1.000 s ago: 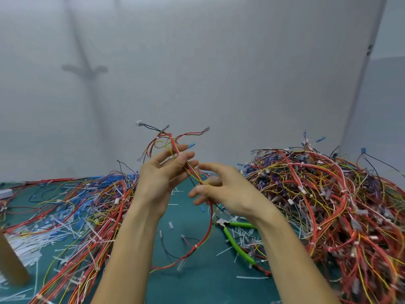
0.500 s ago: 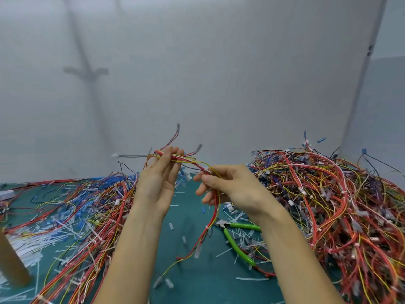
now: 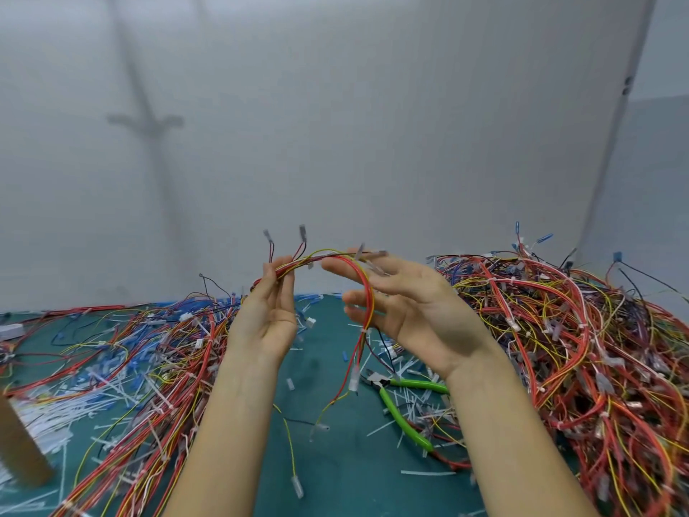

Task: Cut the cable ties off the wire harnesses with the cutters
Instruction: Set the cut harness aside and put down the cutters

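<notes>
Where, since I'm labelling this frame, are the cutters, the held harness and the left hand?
cutters (image 3: 404, 417): head view, lower green handle.
held harness (image 3: 368, 292): head view, red wires of the arch.
left hand (image 3: 266, 315): head view, middle of the palm.

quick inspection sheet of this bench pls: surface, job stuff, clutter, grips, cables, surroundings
surface: green mat, littered with offcuts.
job's things: green-handled cutters lie on the mat, in neither hand; held harness raised between the hands.
clutter: cut ties scattered, thickest at left; brown block at the left edge.
grips: left hand pinches the held harness at its fingertips; right hand open, harness draped over its fingers.
cables: harness pile at right; looser harnesses spread at left.
surroundings: grey wall.
</notes>
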